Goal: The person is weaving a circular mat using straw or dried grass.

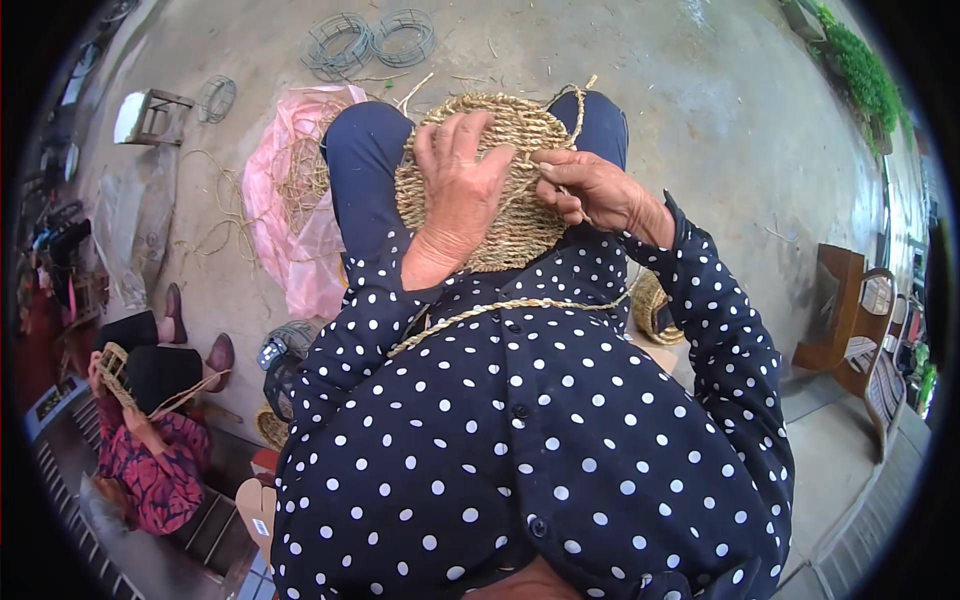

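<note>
A woven straw piece (pixel 525 235), shaped like a basket or its base, rests on my lap between my knees. My left hand (pixel 460 185) lies over its left part, fingers bent against the weave and thumb pointing right, gripping it. At the right side of the weave, my right hand (pixel 590 190) is closed in a pinch on a thin straw strand. Something small and thin shows below its fingers, too small to name. A braided straw cord (pixel 500 306) runs across my front at the waist, and a loose cord end (pixel 582 95) rises over my right knee.
Left of my knee, a pink plastic sheet (pixel 275 190) holds loose straw cords. Wire frames (pixel 340 45) lie ahead, near a small stool (pixel 152 117). At lower left, a co-worker (pixel 150 440) holds a straw-wrapped frame. Wooden chairs (pixel 850 320) stand at right; a straw basket (pixel 655 305) sits by my right hip.
</note>
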Demonstrator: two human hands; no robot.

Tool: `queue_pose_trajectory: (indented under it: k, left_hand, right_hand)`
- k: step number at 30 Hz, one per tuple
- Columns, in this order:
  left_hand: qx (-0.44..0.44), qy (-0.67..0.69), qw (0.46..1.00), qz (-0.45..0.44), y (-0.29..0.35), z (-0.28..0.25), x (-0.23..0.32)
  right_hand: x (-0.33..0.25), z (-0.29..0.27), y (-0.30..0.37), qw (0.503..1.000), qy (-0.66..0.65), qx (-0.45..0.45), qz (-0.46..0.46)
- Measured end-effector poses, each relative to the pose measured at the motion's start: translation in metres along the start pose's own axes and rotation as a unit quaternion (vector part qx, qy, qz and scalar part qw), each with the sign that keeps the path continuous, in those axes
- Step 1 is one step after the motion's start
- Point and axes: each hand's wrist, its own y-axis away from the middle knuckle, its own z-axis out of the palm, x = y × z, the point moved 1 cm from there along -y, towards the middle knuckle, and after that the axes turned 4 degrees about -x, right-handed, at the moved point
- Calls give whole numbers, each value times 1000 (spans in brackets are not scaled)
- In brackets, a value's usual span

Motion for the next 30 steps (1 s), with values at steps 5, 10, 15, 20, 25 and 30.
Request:
queue_pose_trajectory:
  k: [5, 10, 15, 20, 25, 30]
  left_hand:
    - [-33, -95, 993, 68, -9, 0, 6]
    - [-96, -44, 989, 105, -22, -5, 4]
    - [-147, -87, 973, 155, -36, 1, 9]
    - [-116, -205, 947, 219, -27, -3, 12]
    - [15, -278, 959, 47, -1, -60, -41]
    - [41, -471, 866, -165, 118, -204, -205]
  right_hand:
    - [2, -7, -2, 999, 41, -23, -16]
    - [6, -11, -5, 998, 43, -29, -37]
    - [12, -31, -13, 993, 34, -104, -39]
    - [-22, 6, 27, 780, 573, 114, -225]
    - [-10, -17, 37, 860, 450, 109, -215]
    - [-4, -10, 41, 906, 348, 145, -195]
